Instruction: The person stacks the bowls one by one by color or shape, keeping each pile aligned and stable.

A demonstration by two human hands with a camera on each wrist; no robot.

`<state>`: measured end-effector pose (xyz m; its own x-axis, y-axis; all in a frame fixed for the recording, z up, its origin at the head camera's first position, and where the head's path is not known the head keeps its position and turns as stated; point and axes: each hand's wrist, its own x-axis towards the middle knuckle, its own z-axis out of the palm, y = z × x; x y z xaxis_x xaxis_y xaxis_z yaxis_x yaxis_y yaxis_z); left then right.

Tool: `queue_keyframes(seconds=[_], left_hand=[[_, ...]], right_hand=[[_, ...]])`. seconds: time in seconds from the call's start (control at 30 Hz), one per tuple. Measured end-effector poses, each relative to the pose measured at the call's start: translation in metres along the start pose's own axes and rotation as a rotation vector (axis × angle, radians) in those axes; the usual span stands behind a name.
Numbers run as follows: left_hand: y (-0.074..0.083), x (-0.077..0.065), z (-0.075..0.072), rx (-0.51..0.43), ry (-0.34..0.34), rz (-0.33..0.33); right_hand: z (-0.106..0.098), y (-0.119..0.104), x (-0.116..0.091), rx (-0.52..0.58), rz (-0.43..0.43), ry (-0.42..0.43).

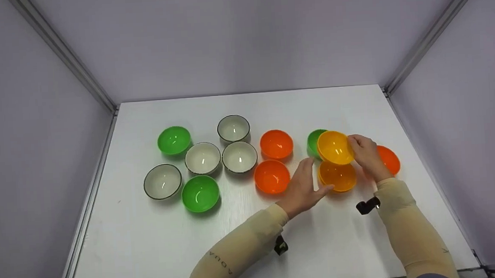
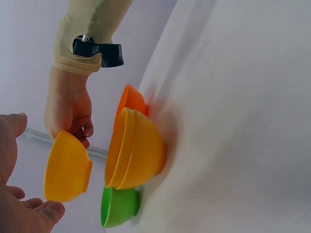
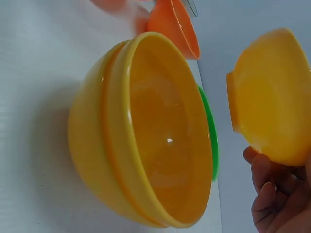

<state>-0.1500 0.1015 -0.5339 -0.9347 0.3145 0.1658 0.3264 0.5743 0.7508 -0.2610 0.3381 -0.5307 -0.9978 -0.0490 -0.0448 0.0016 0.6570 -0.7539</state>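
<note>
My right hand (image 1: 365,156) grips a yellow bowl (image 1: 335,147) by its right side. The bowl is held up above a nested stack of yellow bowls (image 3: 102,141), which stands on the table. In the right wrist view, fingers (image 3: 272,194) curl against the held bowl near its base. My left hand (image 1: 303,189) is spread just left of the stack, thumb apart from the fingers and nothing in its grasp. Left fingertips (image 2: 52,211) appear close beside the held bowl's rim in the left wrist view; whether they touch, I cannot tell.
Behind the held bowl is a green bowl (image 1: 313,143), partly covered. An orange bowl (image 1: 389,160) stands right of my right hand. Two orange bowls, one in front (image 1: 272,177), sit left of it all. Several white bowls (image 1: 203,158) and two green bowls (image 1: 200,194) occupy the table's left.
</note>
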Motion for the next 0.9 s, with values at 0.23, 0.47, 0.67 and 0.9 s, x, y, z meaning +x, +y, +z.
queue_keyframes(seconds=[0.23,0.47,0.67,0.9], left_hand=[[0.003,0.007,0.03,-0.091,-0.039,-0.035],[0.002,0.005,0.038,-0.097,-0.038,0.01],[-0.001,-0.003,0.04,0.0,-0.037,0.045],[-0.009,-0.011,0.046,0.053,-0.085,0.018]], right_hand=[[-0.002,0.014,-0.012,0.04,-0.022,-0.056],[-0.003,0.017,-0.019,0.022,-0.005,-0.052],[0.002,0.019,-0.022,-0.003,-0.021,-0.045],[0.009,0.022,-0.022,-0.026,0.02,-0.061]])
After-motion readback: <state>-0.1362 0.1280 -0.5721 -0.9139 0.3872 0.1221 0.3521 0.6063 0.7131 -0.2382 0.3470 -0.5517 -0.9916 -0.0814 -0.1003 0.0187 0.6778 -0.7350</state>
